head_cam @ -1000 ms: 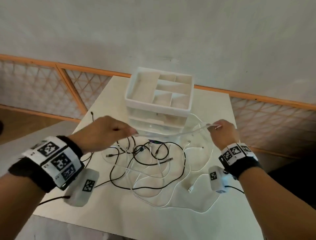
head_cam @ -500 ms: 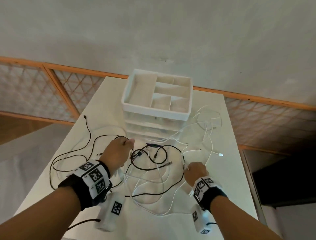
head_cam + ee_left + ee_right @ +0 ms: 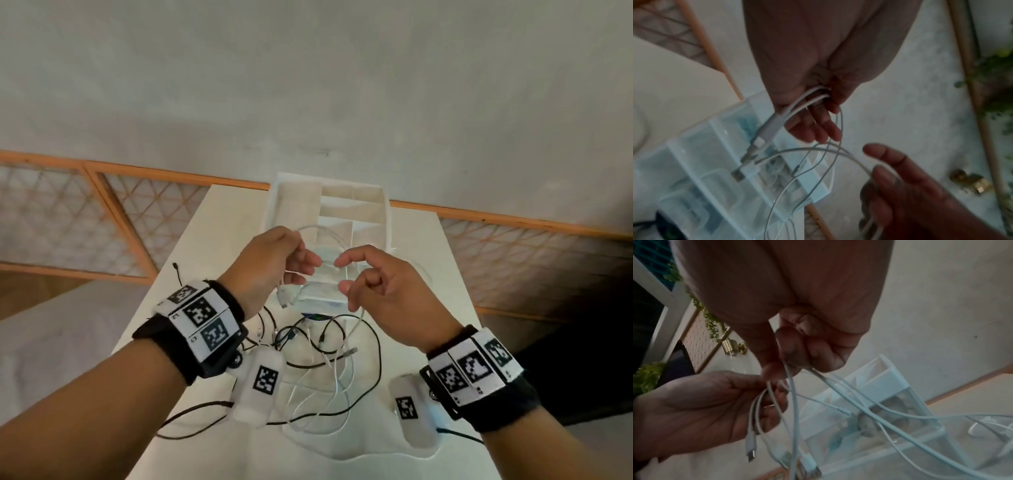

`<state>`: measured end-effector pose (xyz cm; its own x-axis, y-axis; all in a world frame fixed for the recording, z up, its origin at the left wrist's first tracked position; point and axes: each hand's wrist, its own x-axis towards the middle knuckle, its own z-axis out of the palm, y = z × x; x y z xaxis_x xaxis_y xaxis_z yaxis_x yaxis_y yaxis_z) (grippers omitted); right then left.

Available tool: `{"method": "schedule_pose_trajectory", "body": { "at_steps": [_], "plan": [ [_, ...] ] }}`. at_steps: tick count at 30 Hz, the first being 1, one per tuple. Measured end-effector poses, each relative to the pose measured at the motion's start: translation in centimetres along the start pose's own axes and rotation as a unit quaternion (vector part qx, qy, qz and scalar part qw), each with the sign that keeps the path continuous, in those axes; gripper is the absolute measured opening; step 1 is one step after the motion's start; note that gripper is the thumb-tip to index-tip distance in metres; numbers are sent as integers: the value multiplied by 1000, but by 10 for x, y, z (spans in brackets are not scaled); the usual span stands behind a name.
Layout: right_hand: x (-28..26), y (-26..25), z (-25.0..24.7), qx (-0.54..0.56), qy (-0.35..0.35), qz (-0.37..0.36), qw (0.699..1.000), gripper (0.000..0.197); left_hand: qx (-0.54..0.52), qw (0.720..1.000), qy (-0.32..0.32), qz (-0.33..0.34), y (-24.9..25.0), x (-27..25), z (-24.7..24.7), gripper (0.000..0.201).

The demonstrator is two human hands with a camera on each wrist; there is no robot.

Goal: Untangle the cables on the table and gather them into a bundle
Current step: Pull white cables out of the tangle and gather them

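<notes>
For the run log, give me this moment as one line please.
left hand: holds white cables | right hand: pinches white cables | both raised before organizer | black cables on table | bundle unfinished

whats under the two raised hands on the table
Below the left hand and right hand a tangle of black cables and white cables lies on the table. The wrists cover parts of it.

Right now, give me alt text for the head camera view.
Two raised hands, left hand and right hand, hold white cables above a tangle of black and white cables on a white table, before a white drawer organizer.
</notes>
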<state>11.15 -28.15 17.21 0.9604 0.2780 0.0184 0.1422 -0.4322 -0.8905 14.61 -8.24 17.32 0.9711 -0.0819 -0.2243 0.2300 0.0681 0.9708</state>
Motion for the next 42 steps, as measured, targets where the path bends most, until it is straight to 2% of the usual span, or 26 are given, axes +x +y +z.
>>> {"method": "schedule_pose_trajectory", "body": {
  "at_steps": [4,9,11,14,16,18,20,21,23,25,27,29,30,31,32,34,36,37,39,40,42],
  "plan": [
    [5,-12,6,38,68,-29,997,10,64,996,-56,7,-9,-2,0,26],
    [10,1,5,21,83,-28,996,11,20,997,-79,-17,-21,-5,-8,29],
    [13,16,7,-19,94,-14,995,12,13,996,-83,-28,-18,-7,-12,29],
    [13,40,12,-161,128,11,979,6,73,994,-75,-18,-2,-11,-19,29],
    [10,66,15,-239,118,58,962,12,70,997,-35,19,15,-13,-28,27],
    [4,85,17,-287,102,145,941,10,-41,997,15,66,38,-15,-42,27],
    [2,90,14,-308,98,198,925,11,-129,984,20,119,62,-18,-55,23],
    [5,86,10,-309,106,204,923,15,-107,984,20,140,68,-19,-60,21],
    [16,59,-5,-291,139,163,932,20,51,987,26,150,68,-20,-62,20],
    [28,21,-23,-218,193,82,953,17,227,966,30,118,50,-19,-58,20],
    [35,-16,-39,-161,288,-5,944,13,246,967,28,63,26,-14,-58,29],
    [37,-31,-49,-183,366,-73,910,22,138,989,59,12,13,-6,-62,36],
    [38,-25,-53,-205,368,-64,905,27,85,992,94,-2,13,-2,-68,34],
    [39,-9,-54,-237,341,-12,910,30,40,991,130,-7,16,2,-75,29],
    [36,13,-53,-280,285,74,914,32,-3,987,159,-4,21,5,-82,24],
    [24,68,-46,-334,157,232,900,38,-61,979,192,15,31,7,-96,22],
    [10,94,-34,-312,81,297,899,48,-81,976,200,27,34,7,-101,27],
    [8,89,-29,-300,64,287,907,50,-75,977,196,24,32,6,-99,27],
    [12,59,-21,-288,48,192,937,52,-44,985,166,11,24,4,-83,23],
    [17,37,-18,-282,56,131,949,52,-31,989,142,4,20,3,-71,23],
    [27,-1,-18,-243,127,26,961,45,-33,995,92,2,16,1,-44,24]
  ]
}}
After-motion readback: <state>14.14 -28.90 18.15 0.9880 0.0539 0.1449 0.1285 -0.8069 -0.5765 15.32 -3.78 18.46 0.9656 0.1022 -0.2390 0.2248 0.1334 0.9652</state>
